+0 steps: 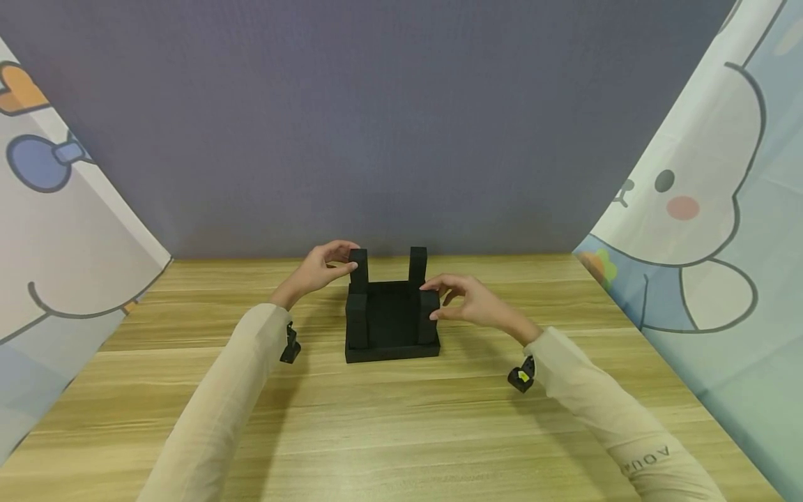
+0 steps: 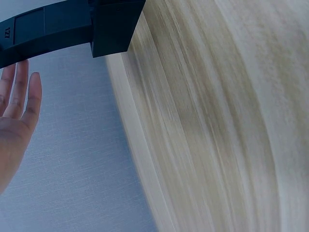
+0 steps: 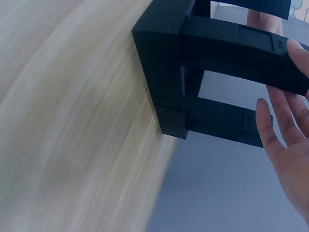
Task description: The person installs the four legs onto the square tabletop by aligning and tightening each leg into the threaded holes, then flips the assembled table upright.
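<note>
A black square base [image 1: 392, 353] sits on the wooden table with an upright black post at each corner. My left hand [image 1: 323, 267] holds the top of the back left post [image 1: 358, 270] between thumb and fingers. On the other side, my right hand [image 1: 467, 301] grips the top of the front right post [image 1: 429, 326]. The right wrist view shows the thumb pressed on this post [image 3: 227, 44], fingers behind it. Untouched are the front left post [image 1: 357, 324] and the back right post [image 1: 417, 266]. Small raised marks show near some post tops; the left thumb is hidden in the left wrist view.
The wooden table [image 1: 376, 432] reaches back to a grey-blue wall panel [image 1: 376, 139]. Cartoon-printed cloths hang at the left [image 1: 63, 230] and right [image 1: 696, 209]. A black wrist device hangs below each sleeve, the left [image 1: 291, 345] and the right [image 1: 522, 376].
</note>
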`<state>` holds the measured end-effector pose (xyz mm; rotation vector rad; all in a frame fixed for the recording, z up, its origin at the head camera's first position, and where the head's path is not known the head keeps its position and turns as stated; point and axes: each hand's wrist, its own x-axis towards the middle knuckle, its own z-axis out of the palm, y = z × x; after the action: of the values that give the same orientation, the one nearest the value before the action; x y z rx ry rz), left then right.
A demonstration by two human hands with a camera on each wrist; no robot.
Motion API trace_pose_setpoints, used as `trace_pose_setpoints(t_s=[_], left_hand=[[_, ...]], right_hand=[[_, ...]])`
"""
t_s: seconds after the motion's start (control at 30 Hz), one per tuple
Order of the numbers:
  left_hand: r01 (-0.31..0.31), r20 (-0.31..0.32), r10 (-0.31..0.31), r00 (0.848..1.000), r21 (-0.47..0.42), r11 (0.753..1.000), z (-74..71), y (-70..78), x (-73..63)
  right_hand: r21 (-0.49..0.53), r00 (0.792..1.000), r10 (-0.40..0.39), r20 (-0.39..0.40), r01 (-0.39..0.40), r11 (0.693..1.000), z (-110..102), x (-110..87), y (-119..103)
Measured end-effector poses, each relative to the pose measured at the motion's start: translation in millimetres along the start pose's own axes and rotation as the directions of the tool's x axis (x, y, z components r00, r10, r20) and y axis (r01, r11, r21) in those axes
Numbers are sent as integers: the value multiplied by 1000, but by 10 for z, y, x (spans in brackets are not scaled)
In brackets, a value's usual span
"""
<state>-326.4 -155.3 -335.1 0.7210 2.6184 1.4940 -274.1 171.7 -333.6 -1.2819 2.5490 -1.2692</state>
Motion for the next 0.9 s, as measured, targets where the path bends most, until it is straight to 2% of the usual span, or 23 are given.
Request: trace_pose_setpoints(t_s=[0.17, 0.3, 0.37, 0.43, 0.6, 0.7, 0.9], left_hand=[[-11, -3, 11, 1000, 5, 1000, -2, -7, 4], [-8, -3, 8, 1000, 12, 1000, -1, -11, 6], [-6, -2, 6, 1000, 12, 1000, 0, -15, 7], [-3, -2, 3, 1000, 12, 1000, 1, -4, 4], [-3, 5, 3, 1000, -6, 1000, -1, 130, -42], [-2, 12, 2, 1000, -12, 1000, -5, 237, -87], [13, 16, -13, 1000, -7, 1000, -3, 299, -112]], right_hand=[[-18, 1000, 17, -25, -17, 1000, 5, -22, -151], [5, 1000, 7, -16, -7, 1000, 7, -18, -83], [17, 1000, -3, 4, 3, 1000, 7, -4, 6], [39, 999, -13, 40, 12, 999, -16, 11, 2], [72, 989, -30, 143, 19, 997, -74, 40, -25], [78, 984, -40, 175, 26, 997, -89, 48, -25], [77, 991, -14, 136, 4, 997, -66, 49, -15]])
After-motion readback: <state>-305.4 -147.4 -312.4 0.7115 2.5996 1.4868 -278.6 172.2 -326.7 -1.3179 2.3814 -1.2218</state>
